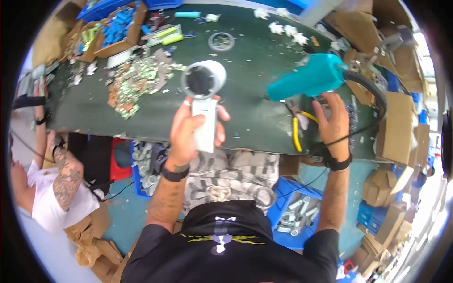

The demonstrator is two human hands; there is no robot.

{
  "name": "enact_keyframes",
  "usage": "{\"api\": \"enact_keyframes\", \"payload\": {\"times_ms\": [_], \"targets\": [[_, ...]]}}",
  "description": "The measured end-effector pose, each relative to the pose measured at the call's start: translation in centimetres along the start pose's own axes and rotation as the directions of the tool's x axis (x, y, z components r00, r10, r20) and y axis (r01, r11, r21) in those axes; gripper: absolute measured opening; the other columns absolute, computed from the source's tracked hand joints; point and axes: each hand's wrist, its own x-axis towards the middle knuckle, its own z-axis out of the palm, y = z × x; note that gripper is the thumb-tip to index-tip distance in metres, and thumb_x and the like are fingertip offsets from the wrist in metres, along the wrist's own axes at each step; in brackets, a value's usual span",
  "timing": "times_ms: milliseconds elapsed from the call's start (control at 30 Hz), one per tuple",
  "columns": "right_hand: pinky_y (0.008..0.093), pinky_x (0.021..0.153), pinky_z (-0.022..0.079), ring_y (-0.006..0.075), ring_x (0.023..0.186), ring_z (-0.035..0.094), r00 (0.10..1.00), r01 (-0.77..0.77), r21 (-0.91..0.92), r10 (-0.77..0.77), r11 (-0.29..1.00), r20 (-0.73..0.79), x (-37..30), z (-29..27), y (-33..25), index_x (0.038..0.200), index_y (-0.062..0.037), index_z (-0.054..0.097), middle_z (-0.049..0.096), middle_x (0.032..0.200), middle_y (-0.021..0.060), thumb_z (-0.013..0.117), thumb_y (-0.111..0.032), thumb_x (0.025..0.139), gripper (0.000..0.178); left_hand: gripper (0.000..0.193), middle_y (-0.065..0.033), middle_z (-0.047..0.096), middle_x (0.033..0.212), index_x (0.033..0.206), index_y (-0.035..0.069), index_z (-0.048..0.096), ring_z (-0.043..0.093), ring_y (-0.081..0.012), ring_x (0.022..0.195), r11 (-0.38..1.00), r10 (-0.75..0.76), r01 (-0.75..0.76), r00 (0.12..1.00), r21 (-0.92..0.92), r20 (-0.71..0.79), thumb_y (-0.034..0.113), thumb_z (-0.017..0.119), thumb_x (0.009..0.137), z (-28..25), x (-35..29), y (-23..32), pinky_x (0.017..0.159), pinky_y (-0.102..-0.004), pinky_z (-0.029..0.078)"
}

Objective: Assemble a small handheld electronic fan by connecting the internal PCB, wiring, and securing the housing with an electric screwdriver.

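My left hand [188,129] is closed around the handle of a white hair-dryer-shaped device [204,89]. The device stands upright above the dark green table [250,61], its round hollow head facing me. My right hand [332,118] hovers over the table's right part with fingers spread and nothing in it. It sits just below a teal power tool [309,78] with a black cable [375,94]. Yellow-handled pliers [296,132] lie beside that hand, near the table's front edge.
A heap of small circuit-board scraps [137,85] covers the table's left. Cardboard boxes of blue cells [118,26] stand at the back left. A grey ring [221,41] and white parts [288,29] lie further back. A co-worker's tattooed arm [66,177] is at left. Blue crates [295,212] sit below, cardboard boxes [398,127] at right.
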Motion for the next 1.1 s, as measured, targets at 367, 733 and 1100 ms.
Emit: {"api": "enact_keyframes", "payload": {"times_ms": [367,733,1100], "targets": [[0.0377,0.083,0.054,0.0264,0.094,0.067,0.985,-0.13,0.036,0.126,0.991,0.114,-0.2,-0.4,0.2,0.125,-0.0014,0.062,0.066,0.109,0.0139,0.066,0.002,0.088,0.037,0.049,-0.0175,0.066,0.081,0.128,-0.006,0.052,0.066,-0.0245,0.056,0.997,-0.072,0.072,0.994,-0.003,-0.088,0.039,0.046,0.111,0.3,-0.6,1.4,0.046,-0.0348,0.054],[0.0334,0.063,0.045,0.0232,0.065,0.055,0.994,0.102,0.527,-0.073,0.844,-0.076,-9.2,-0.9,-14.5,0.117,0.0016,0.073,0.064,0.082,0.0108,0.059,-0.014,0.098,0.028,0.039,-0.0156,0.065,0.071,0.121,0.001,0.054,0.062,-0.0218,0.047,0.975,-0.221,0.221,0.975,-0.036,-0.012,0.038,0.048,0.111,-0.1,-0.2,3.0,0.04,-0.0326,0.05],[0.039,0.061,0.051,0.0287,0.069,0.064,0.987,0.077,0.524,-0.138,0.848,0.079,-4.4,5.6,-18.5,0.124,-0.0011,0.069,0.067,0.086,0.0108,0.067,0.005,0.093,0.031,0.041,-0.0153,0.066,0.076,0.122,-0.002,0.055,0.062,-0.0208,0.048,0.984,-0.179,0.179,0.984,-0.024,0.014,0.037,0.049,0.111,0.0,-0.1,2.7,0.04,-0.0331,0.052]]}}
